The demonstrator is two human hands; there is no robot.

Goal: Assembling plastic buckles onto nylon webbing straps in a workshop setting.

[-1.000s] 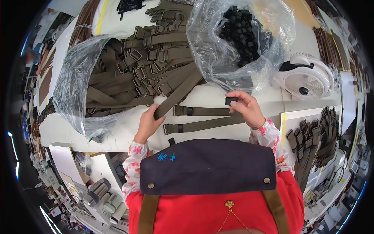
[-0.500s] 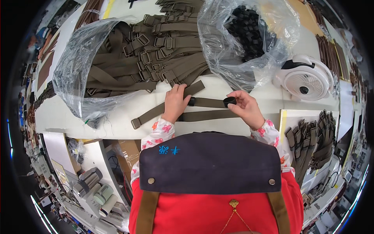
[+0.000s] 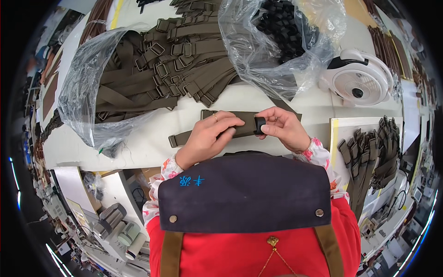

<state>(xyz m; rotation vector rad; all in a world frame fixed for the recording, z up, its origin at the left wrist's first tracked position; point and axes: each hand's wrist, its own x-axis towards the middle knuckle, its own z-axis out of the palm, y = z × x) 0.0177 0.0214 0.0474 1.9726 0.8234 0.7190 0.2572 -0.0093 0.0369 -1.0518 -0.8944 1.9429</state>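
An olive webbing strap lies across the white table in front of me, its buckle end pointing left. My left hand is closed over this strap, thumb and fingers together; a dark bit shows at the fingertips, too covered to make out. My right hand pinches a black loop between thumb and fingers, at the strap's right part. Whether the strap runs through the loop is hard to see. Just behind, a second olive strap with a buckle at its left end lies partly under both hands.
A heap of buckled olive straps spills from a clear plastic bag at the back left. Another clear bag holds black loops. A white fan stands right, behind a board with more straps.
My right hand has moved left with the black loop, closer to my left hand. My left hand has come nearer to me and turned over the strap. The straps have shifted.
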